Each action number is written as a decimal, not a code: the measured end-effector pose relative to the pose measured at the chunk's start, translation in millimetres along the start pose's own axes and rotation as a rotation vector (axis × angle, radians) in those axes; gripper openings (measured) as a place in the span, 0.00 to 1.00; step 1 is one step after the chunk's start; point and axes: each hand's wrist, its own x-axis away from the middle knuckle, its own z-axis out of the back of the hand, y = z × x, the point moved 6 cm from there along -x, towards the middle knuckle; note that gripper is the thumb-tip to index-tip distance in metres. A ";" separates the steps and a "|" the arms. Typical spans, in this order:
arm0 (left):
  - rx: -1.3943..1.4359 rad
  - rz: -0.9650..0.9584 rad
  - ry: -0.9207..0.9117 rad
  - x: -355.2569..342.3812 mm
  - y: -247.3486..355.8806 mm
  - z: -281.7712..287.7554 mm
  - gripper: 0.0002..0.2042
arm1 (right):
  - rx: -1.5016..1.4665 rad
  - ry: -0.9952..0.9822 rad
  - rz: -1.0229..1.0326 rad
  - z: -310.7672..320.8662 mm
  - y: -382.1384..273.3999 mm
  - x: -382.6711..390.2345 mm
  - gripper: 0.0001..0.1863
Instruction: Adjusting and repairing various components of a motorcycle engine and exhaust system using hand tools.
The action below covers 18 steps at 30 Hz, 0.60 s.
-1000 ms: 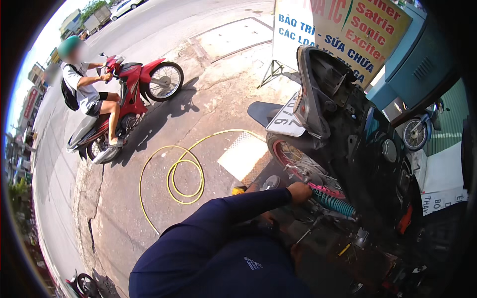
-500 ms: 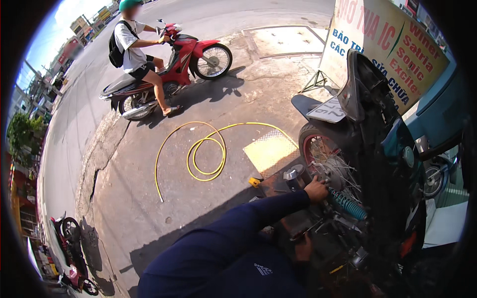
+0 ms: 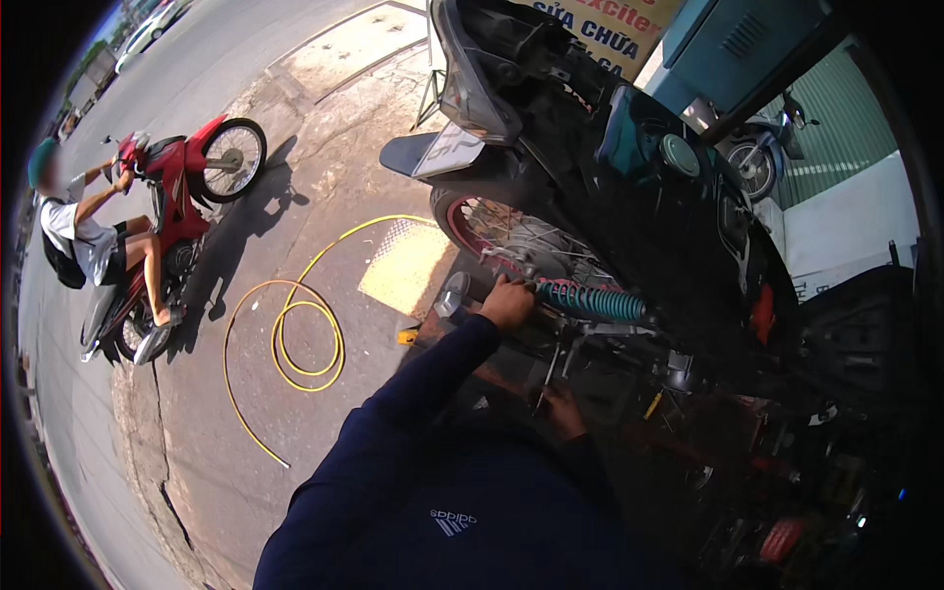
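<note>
A: Where is the black motorcycle (image 3: 615,211) to be found?

B: It is seen right of centre, its rear wheel (image 3: 516,236) turned toward the street. A teal coil spring (image 3: 595,301) is fitted low along its near side.

A: How is the left hand (image 3: 509,303) placed?

B: It is set at the rear end of the spring, near the wheel hub (image 3: 536,261), with its fingers (image 3: 516,293) curled. Whether anything is pinched there cannot be told, since the fingertips are hidden.

A: And the right hand (image 3: 563,408)?

B: It is held lower, in shadow, below the spring. A slim metal bar (image 3: 553,369) is gripped by its lower end, and the fingers are closed around it.

A: What is found round about?

B: On the pavement (image 3: 192,418), a yellow hose (image 3: 307,389) is laid in loops, near a patterned metal plate (image 3: 403,264). A small yellow object (image 3: 407,336) is placed just below the plate. Farther left, a red motorbike (image 3: 187,182) is straddled by a rider (image 3: 93,236) in a green helmet (image 3: 41,162). Behind the black motorcycle, a signboard (image 3: 629,29) is partly hidden.
</note>
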 end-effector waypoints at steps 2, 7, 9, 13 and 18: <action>0.049 -0.036 0.001 -0.6 0.5 2.7 0.09 | 0.099 0.063 -0.017 7.5 2.3 -0.5 0.13; 0.003 -0.040 -0.106 0.7 -0.2 4.3 0.14 | 0.139 0.110 0.055 10.7 2.5 1.5 0.13; 0.015 -0.052 -0.055 1.0 0.4 6.9 0.14 | 0.191 0.113 0.105 9.5 0.1 1.3 0.13; -0.010 -0.048 -0.056 0.7 -1.0 1.2 0.14 | 0.236 0.087 0.100 2.2 -1.1 0.7 0.13; 0.015 -0.081 0.058 1.7 -0.5 3.7 0.13 | 0.072 0.098 0.012 -16.1 -3.5 2.9 0.13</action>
